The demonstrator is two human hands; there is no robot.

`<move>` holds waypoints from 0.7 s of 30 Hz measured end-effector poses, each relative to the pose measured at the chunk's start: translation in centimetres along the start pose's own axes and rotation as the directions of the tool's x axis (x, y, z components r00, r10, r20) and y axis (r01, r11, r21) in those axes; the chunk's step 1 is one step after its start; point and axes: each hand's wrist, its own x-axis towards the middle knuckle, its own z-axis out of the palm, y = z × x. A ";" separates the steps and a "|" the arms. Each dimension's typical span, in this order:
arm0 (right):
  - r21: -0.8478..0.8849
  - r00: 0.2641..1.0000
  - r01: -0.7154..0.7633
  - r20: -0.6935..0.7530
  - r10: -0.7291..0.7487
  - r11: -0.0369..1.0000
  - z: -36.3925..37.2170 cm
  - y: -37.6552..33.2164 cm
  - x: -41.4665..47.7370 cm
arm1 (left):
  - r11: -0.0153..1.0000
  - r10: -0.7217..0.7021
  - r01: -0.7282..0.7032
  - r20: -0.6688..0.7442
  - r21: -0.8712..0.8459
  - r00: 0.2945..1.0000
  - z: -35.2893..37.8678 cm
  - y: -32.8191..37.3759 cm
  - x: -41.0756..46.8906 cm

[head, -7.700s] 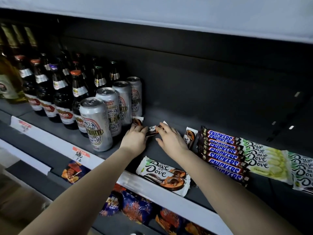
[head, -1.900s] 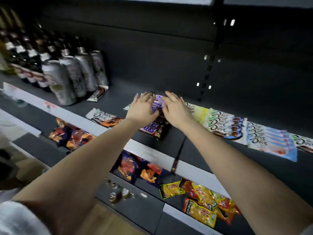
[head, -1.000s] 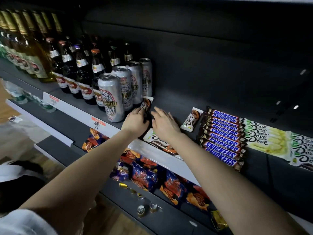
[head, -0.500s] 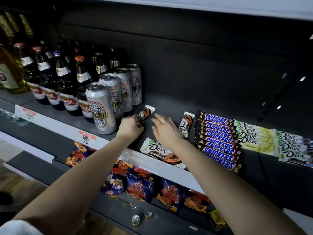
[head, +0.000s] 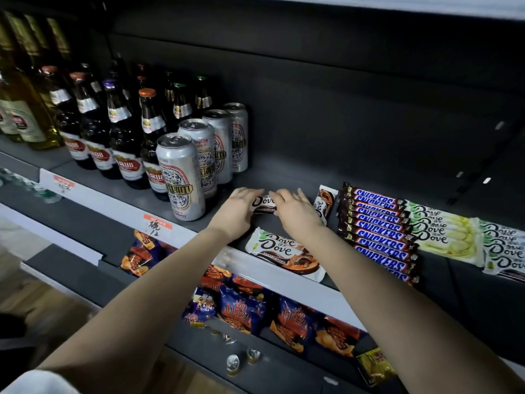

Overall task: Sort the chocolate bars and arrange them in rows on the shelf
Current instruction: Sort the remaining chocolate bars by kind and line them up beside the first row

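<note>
While both hands are working at the back of the shelf (head: 284, 172), the small Dove bar (head: 263, 204) is lying crosswise between them, just right of the beer cans (head: 181, 177) and behind the front Dove bars (head: 284, 253).

Hands: the left hand (head: 241, 209) is resting nearly straight fingers over the bar's left end. The right hand (head: 295, 211) is touching the right end with extended fingertips. Neither is curling round the bar, and both thumbs are hidden.

Step in hand, as judged: the bar is being squared up to start a row. To do it well, the two hands should be pushing evenly on both ends so the wrapper is sliding flat and not buckling. The bar should be heading toward the second small Dove bar (head: 325, 203), which is lying lengthwise against the Snickers row (head: 377, 231). Like should be joining like, edges parallel. The left wrist is passing close to the nearest can, so care is needed there.

Change versus half a second ago: the bar was sitting aslant beside the cans with the left hand's fingers bunched at it. Now it is turned crosswise with its label readable, and the left fingers are lying flatter. The other bars are staying put.
</note>
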 end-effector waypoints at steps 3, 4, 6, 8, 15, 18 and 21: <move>-0.090 1.000 0.028 -0.010 -0.029 0.996 0.3 -0.1 -0.1 | 0.997 -0.057 0.060 -0.049 0.055 0.997 0.3 -0.3 0.1; -0.118 0.999 0.036 -0.014 -0.038 0.992 0.3 -0.1 -0.1 | 0.995 -0.082 0.085 -0.061 0.059 0.995 0.3 -0.3 0.1; -0.168 0.997 0.066 -0.024 -0.071 0.984 0.2 0.0 -0.1 | 0.992 -0.104 0.108 -0.068 0.067 0.992 0.3 -0.1 0.1; -0.205 0.993 0.088 -0.055 -0.102 0.975 -0.3 0.2 -0.3 | 0.989 -0.095 0.104 -0.084 0.109 0.992 0.2 0.1 0.2; -0.196 0.978 0.056 -0.188 -0.094 0.979 -3.3 3.9 -1.3 | 0.988 -0.017 0.039 -0.147 0.149 0.989 -1.2 3.6 2.3; -0.210 0.952 0.042 -0.288 -0.103 0.977 -4.1 6.9 -2.8 | 0.988 0.064 -0.039 -0.169 0.150 0.983 -0.9 6.3 3.4; -0.221 0.890 0.007 -0.442 -0.107 0.975 -4.2 10.5 -5.2 | 0.980 0.161 -0.136 -0.176 0.144 0.971 0.2 9.3 4.8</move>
